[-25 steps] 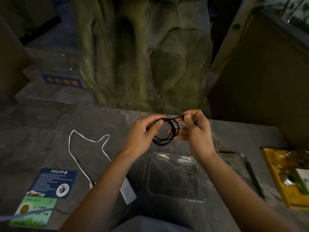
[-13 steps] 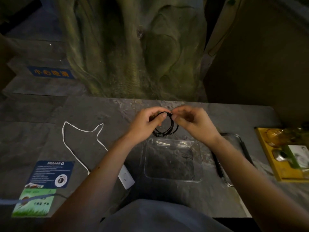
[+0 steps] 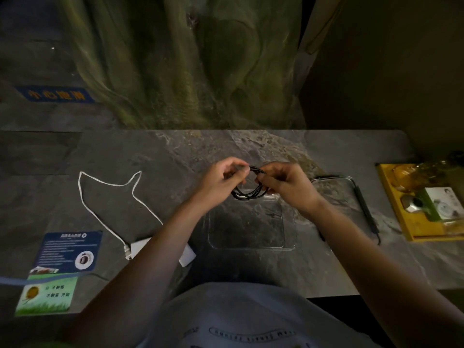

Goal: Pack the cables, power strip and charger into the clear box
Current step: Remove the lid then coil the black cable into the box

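Head view: both hands meet over the far edge of the clear box (image 3: 251, 222). Left hand (image 3: 221, 182) is curled closed, fingers pinching the top of a coiled black cable (image 3: 247, 194). Right hand (image 3: 286, 184) is also curled closed on the same coil from the other side. Coil hangs as a loose loop between the hands, its lower arc dipping just above the box's far rim; loop stands roughly upright, widest left to right. Cable ends hidden in the fingers.

Clear box sits open-topped on the table (image 3: 125, 156), centre, long side running left to right, nothing visible inside. Box lid (image 3: 351, 182) lies flat just right of it, a dark strip along its right edge, partly covered by the right forearm.

White power strip (image 3: 187, 257) lies left of the box, mostly hidden under the left forearm, long axis slanting from near-right to far-left. Its white cord (image 3: 100, 180) snakes away to the far left in open loops. Charger not identifiable.

Table is grey, stone-patterned, dimly lit. Blue card (image 3: 70, 249) and green card (image 3: 46, 295) at the left near edge, text too small to read. Yellow tray (image 3: 394, 197) at right, cut by the frame, contents unclear. A mossy rock-like wall (image 3: 188, 59) rises beyond the table. Light shirt (image 3: 238, 317) fills the bottom.
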A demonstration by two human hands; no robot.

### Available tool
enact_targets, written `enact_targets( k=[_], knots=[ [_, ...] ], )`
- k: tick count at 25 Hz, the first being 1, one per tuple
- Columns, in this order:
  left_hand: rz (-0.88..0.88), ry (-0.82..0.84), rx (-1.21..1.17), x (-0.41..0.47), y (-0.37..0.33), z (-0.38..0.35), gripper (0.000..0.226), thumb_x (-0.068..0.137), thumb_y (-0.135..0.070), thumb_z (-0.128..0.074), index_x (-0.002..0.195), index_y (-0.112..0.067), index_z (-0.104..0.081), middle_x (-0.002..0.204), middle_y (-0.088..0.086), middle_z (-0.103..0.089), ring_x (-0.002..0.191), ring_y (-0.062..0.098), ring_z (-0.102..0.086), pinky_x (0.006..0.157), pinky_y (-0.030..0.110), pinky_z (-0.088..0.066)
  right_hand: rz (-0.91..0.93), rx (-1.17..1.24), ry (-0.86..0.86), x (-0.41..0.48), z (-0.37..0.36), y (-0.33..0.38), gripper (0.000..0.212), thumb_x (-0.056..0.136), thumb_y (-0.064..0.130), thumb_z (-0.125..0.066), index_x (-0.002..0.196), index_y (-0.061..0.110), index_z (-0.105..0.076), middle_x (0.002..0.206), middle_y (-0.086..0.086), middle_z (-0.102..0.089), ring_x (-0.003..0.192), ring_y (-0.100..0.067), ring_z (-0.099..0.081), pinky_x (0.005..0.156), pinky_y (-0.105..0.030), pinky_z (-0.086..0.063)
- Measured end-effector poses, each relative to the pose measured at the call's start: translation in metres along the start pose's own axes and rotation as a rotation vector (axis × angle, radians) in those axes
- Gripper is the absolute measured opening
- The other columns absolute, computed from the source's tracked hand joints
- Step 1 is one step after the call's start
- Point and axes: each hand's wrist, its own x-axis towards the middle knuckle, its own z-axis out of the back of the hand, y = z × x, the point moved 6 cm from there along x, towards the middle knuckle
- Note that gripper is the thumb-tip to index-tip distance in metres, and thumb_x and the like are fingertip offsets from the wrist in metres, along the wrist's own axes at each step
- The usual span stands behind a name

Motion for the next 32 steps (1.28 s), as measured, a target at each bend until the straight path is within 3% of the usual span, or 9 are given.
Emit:
enact_targets(
  k=[5,7,10,13,17,24,30,32],
  knots=[
    [0.132,-0.047,-0.004,0.0,0.037,-0.008,0.018,0.094,-0.019,-0.059,0.111,-0.014,-0.062,0.096,-0.005,-0.065,0.088,0.004,-0.06,0.077,0.012,-0.046,-0.166,0.037,-0.135,-0.003,0.012,-0.046,0.013,0.09,0.01,-0.064,0.082,0.02,-0.067,0.076,-0.007,-0.069,0.066,-0.012,-0.062,0.061,-0.025,-0.05],
    [0.204,-0.117,0.028,-0.001,0.059,-0.008,0.025,0.093,-0.019,-0.06,0.117,-0.011,-0.059,0.103,0.001,-0.063,0.096,0.012,-0.059,0.084,0.02,-0.046,-0.223,0.029,-0.163,-0.005,0.013,-0.066,0.015,0.09,0.009,-0.063,0.08,0.02,-0.067,0.076,-0.006,-0.069,0.062,-0.007,-0.062,0.058,-0.022,-0.051],
    [0.336,-0.278,0.142,-0.011,0.101,0.001,0.036,0.091,-0.016,-0.063,0.125,-0.009,-0.053,0.118,0.01,-0.057,0.106,0.019,-0.055,0.086,0.025,-0.042,-0.296,-0.019,-0.18,-0.004,0.013,-0.095,0.015,0.089,0.009,-0.064,0.078,0.019,-0.066,0.076,-0.006,-0.067,0.062,-0.011,-0.061,0.058,-0.026,-0.053],
    [0.506,-0.25,0.304,-0.028,0.136,0.005,0.055,0.089,-0.025,-0.065,0.137,-0.014,-0.041,0.138,0.011,-0.049,0.124,0.026,-0.05,0.099,0.034,-0.042,-0.369,-0.133,-0.18,0.0,0.014,-0.121,0.008,0.088,0.009,-0.066,0.083,0.015,-0.067,0.075,-0.006,-0.067,0.064,-0.015,-0.06,0.062,-0.031,-0.052],
    [0.566,-0.142,0.363,-0.04,0.158,-0.004,0.053,0.09,-0.019,-0.063,0.139,-0.013,-0.043,0.133,0.012,-0.057,0.123,0.03,-0.053,0.102,0.036,-0.041,-0.432,-0.27,-0.189,0.01,0.013,-0.147,0.007,0.086,0.008,-0.067,0.088,0.014,-0.068,0.08,-0.011,-0.069,0.07,-0.021,-0.064,0.067,-0.033,-0.053],
    [0.533,-0.155,0.37,-0.051,0.169,-0.004,0.035,0.094,-0.018,-0.056,0.129,-0.018,-0.056,0.125,0.009,-0.063,0.12,0.028,-0.056,0.097,0.032,-0.041,-0.567,-0.423,-0.172,0.021,0.0,-0.181,0.016,0.087,0.011,-0.062,0.098,0.006,-0.072,0.085,-0.016,-0.072,0.075,-0.029,-0.068,0.063,-0.032,-0.051],
    [0.51,-0.157,0.406,-0.056,0.175,-0.007,0.042,0.096,-0.011,-0.049,0.137,-0.016,-0.048,0.13,0.013,-0.06,0.123,0.031,-0.054,0.102,0.036,-0.04,-0.677,-0.432,-0.229,0.027,0.003,-0.201,0.015,0.084,0.001,-0.058,0.092,0.001,-0.071,0.086,-0.023,-0.071,0.08,-0.037,-0.07,0.071,-0.045,-0.059],
    [0.506,-0.159,0.411,-0.057,0.175,-0.007,0.045,0.097,-0.009,-0.046,0.141,-0.014,-0.043,0.133,0.014,-0.058,0.126,0.032,-0.051,0.103,0.035,-0.037,-0.712,-0.448,-0.235,0.025,0.003,-0.206,0.014,0.085,0.001,-0.06,0.095,0.0,-0.069,0.088,-0.024,-0.071,0.081,-0.037,-0.07,0.07,-0.044,-0.058]
  ],
)
